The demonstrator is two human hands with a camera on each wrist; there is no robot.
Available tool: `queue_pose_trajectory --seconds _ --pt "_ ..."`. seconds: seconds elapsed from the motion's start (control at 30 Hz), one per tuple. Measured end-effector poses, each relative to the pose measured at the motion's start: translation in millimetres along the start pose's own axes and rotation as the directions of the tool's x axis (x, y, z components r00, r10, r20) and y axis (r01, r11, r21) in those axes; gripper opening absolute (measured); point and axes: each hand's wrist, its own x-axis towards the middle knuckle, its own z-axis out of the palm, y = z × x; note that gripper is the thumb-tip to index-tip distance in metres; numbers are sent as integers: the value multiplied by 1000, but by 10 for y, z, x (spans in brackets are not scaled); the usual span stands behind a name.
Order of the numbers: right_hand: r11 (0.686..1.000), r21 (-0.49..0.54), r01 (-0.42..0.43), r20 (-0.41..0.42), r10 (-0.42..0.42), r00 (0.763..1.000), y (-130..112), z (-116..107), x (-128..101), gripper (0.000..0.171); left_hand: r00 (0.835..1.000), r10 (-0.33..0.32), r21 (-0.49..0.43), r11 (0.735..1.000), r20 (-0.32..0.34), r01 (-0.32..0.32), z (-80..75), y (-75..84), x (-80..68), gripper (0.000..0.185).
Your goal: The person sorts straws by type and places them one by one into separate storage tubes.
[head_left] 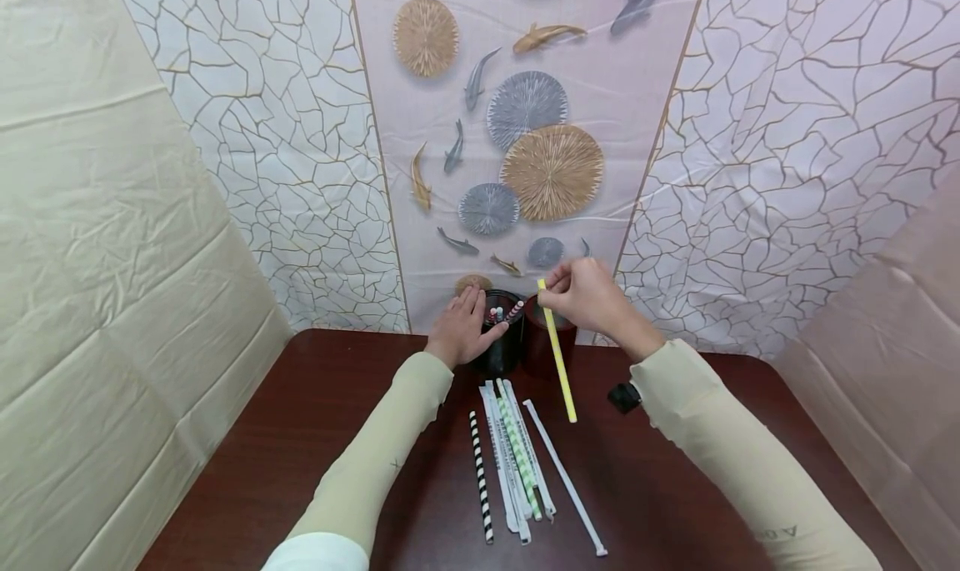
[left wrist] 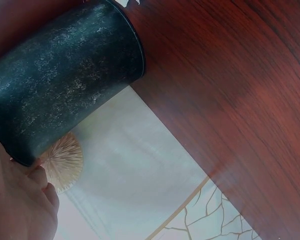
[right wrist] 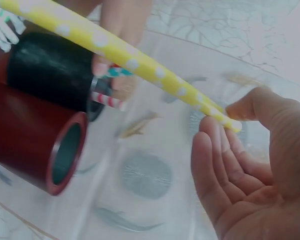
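1. Head view: the right hand [head_left: 592, 294] pinches the top of a yellow straw [head_left: 557, 350] slanting over the red cup [head_left: 547, 338] at the desk's [head_left: 300, 438] far edge; the left hand [head_left: 461, 328] cups the black cup [head_left: 504, 342].
2. Left wrist view: fingers [left wrist: 37, 177] lie against the black cup [left wrist: 60, 75].
3. Right wrist view: the grip is a fingertip pinch on the straw's [right wrist: 140, 65] end, with the palm [right wrist: 260, 175] open.

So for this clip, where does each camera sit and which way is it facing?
Head: looks forward and down at the table; both sleeved arms, left hand, right hand show.
Left wrist: close beside the black cup; fingertips show.
Right wrist: faces the palm pinching the yellow straw.
All views share the black cup.
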Motion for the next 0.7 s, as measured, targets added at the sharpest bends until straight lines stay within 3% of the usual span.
queue_pose_trajectory --seconds 0.17,0.4,0.7 --pt "999 -13 52 -92 -53 994 -158 -129 68 15 1000 -3 -10 1000 -5 3 18 -11 16 91" --pt "989 39 145 -217 -133 967 -337 -258 146 13 1000 -1 0 1000 -12 1 21 -17 5 90" --pt "967 55 248 -411 -205 888 -523 -369 245 13 1000 6 1 1000 -15 -6 36 -25 18 91"
